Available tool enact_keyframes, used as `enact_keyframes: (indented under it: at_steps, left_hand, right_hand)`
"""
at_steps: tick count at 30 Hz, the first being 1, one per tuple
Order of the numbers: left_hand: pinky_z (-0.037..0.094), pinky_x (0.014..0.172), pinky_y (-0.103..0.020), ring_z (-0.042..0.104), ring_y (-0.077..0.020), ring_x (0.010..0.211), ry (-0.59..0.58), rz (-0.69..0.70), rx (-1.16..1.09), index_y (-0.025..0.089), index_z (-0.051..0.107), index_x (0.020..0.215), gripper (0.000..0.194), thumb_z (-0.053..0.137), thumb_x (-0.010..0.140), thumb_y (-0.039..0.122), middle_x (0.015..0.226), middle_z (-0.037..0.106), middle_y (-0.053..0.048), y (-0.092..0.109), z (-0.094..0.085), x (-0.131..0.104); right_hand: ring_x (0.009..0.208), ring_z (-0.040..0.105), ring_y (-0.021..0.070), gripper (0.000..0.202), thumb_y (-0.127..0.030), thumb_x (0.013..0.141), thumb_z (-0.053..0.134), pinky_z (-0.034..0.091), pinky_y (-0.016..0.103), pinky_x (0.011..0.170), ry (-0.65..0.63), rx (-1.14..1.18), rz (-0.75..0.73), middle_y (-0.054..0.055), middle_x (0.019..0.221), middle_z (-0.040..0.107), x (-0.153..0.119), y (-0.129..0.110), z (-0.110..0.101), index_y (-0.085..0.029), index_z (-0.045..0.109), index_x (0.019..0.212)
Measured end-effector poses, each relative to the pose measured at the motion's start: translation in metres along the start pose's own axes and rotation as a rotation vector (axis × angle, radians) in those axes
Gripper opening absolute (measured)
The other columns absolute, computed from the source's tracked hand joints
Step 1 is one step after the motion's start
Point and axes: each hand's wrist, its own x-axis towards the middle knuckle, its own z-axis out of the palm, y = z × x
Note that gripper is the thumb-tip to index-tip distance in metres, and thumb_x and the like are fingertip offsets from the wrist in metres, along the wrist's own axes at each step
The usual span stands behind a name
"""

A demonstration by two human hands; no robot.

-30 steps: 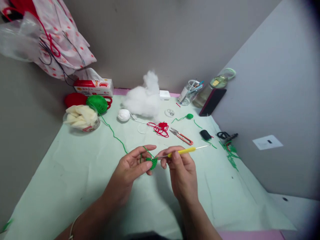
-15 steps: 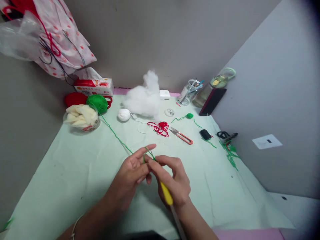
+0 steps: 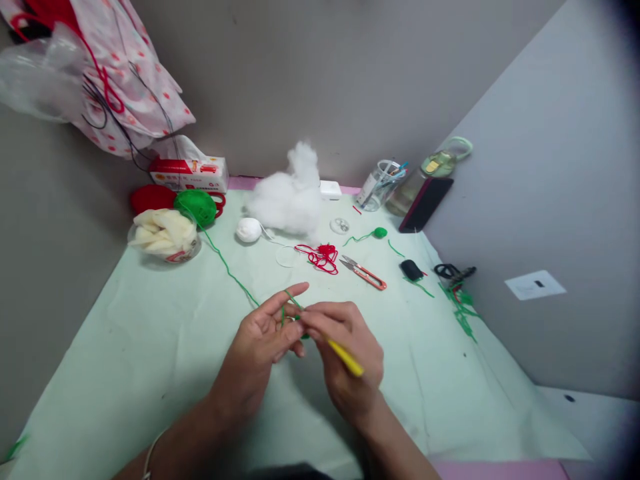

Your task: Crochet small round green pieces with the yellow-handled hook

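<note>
In my right hand (image 3: 350, 353) is a crochet hook (image 3: 346, 358) with a yellow handle, its tip hidden by the fingers near the left fingertips. My left hand (image 3: 260, 343) pinches a small piece of green crochet work (image 3: 304, 335), mostly covered by fingers. Green yarn (image 3: 230, 272) loops over the raised left index finger and runs back to a green yarn ball (image 3: 196, 207) at the rear left. The fingertips of both hands meet at the small piece.
Beyond my hands lie orange-handled thread snips (image 3: 367, 274), tangled red yarn (image 3: 323, 258), a white yarn ball (image 3: 249, 230) and fluffy white stuffing (image 3: 287, 200). A clear cup of pens (image 3: 377, 190), a bottle (image 3: 413, 187) and a phone (image 3: 427, 205) stand at the back right.
The hook's handle has swung toward the right and up, and my right hand has turned with it. My left hand has shifted slightly left, still with yarn over its index finger.
</note>
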Motion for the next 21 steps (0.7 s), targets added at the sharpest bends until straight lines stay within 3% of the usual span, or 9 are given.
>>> enact_keyframes:
  at_steps: [2, 5, 7, 9, 12, 14, 21]
  left_hand:
    - [0.043, 0.056, -0.017, 0.03, -0.0017, 0.048, -0.02, -0.117, -0.105, 0.019, 0.08, 0.12, 0.043, 0.089, 0.079, 0.028, 0.062, 0.049, 0.009, 0.003, 0.0, 0.002]
    - [0.04, 0.052, -0.015, 0.02, -0.0003, 0.048, -0.031, -0.204, -0.211, 0.016, 0.084, 0.108, 0.036, 0.091, 0.074, 0.025, 0.063, 0.045, 0.01, 0.008, -0.001, 0.004]
    - [0.041, 0.052, -0.016, 0.022, -0.0001, 0.047, -0.026, -0.155, -0.205, 0.019, 0.085, 0.105, 0.032, 0.091, 0.074, 0.022, 0.066, 0.048, 0.009, 0.01, -0.002, 0.004]
    - [0.043, 0.054, -0.019, 0.028, -0.0009, 0.048, -0.053, -0.086, -0.134, 0.022, 0.084, 0.106, 0.03, 0.088, 0.076, 0.022, 0.071, 0.055, 0.007, 0.007, -0.002, 0.003]
    - [0.046, 0.061, -0.023, 0.043, -0.0047, 0.054, -0.069, 0.002, 0.027, 0.026, 0.083, 0.113, 0.032, 0.085, 0.081, 0.026, 0.08, 0.064, 0.003, 0.001, -0.004, 0.002]
    - [0.044, 0.063, -0.024, 0.05, -0.0076, 0.06, -0.053, 0.025, 0.115, 0.026, 0.081, 0.117, 0.033, 0.083, 0.084, 0.029, 0.084, 0.066, 0.001, -0.002, -0.006, 0.002]
    - [0.045, 0.063, -0.026, 0.054, -0.0113, 0.067, -0.014, 0.04, 0.189, 0.025, 0.08, 0.118, 0.034, 0.082, 0.083, 0.028, 0.095, 0.069, -0.003, 0.001, -0.008, 0.002]
  right_hand:
    - [0.094, 0.073, 0.0219, 0.039, -0.006, 0.096, 0.062, 0.061, 0.037, 0.076, -0.008, -0.082, -0.077, 0.009, 0.108, 0.078, -0.002, 0.001, -0.002, -0.029, 0.075, 0.123]
    - [0.078, 0.07, 0.0198, 0.026, -0.013, 0.1, 0.058, 0.059, 0.035, 0.068, 0.119, 0.088, 0.087, 0.006, 0.093, 0.078, 0.002, 0.003, -0.006, -0.027, 0.078, 0.111]
    - [0.066, 0.065, 0.0166, 0.02, -0.023, 0.103, 0.058, 0.056, 0.032, 0.06, 0.173, 0.303, 0.256, 0.005, 0.085, 0.075, 0.007, 0.005, -0.008, -0.024, 0.078, 0.1]
    - [0.063, 0.063, 0.0149, 0.021, -0.031, 0.102, 0.061, 0.055, 0.03, 0.058, 0.129, 0.444, 0.357, 0.005, 0.084, 0.074, 0.01, 0.006, -0.007, -0.022, 0.078, 0.096]
    - [0.068, 0.064, 0.014, 0.017, -0.032, 0.099, 0.067, 0.054, 0.028, 0.062, 0.055, 0.429, 0.408, 0.004, 0.085, 0.075, 0.01, 0.007, -0.005, -0.023, 0.08, 0.097]
    - [0.069, 0.063, 0.0133, 0.016, -0.032, 0.099, 0.067, 0.053, 0.027, 0.063, 0.079, 0.425, 0.433, 0.003, 0.085, 0.076, 0.009, 0.008, -0.005, -0.024, 0.08, 0.097]
    - [0.063, 0.066, 0.0121, 0.021, -0.035, 0.103, 0.061, 0.054, 0.026, 0.061, 0.098, 0.595, 0.505, 0.003, 0.082, 0.076, 0.012, 0.009, -0.007, -0.021, 0.075, 0.093]
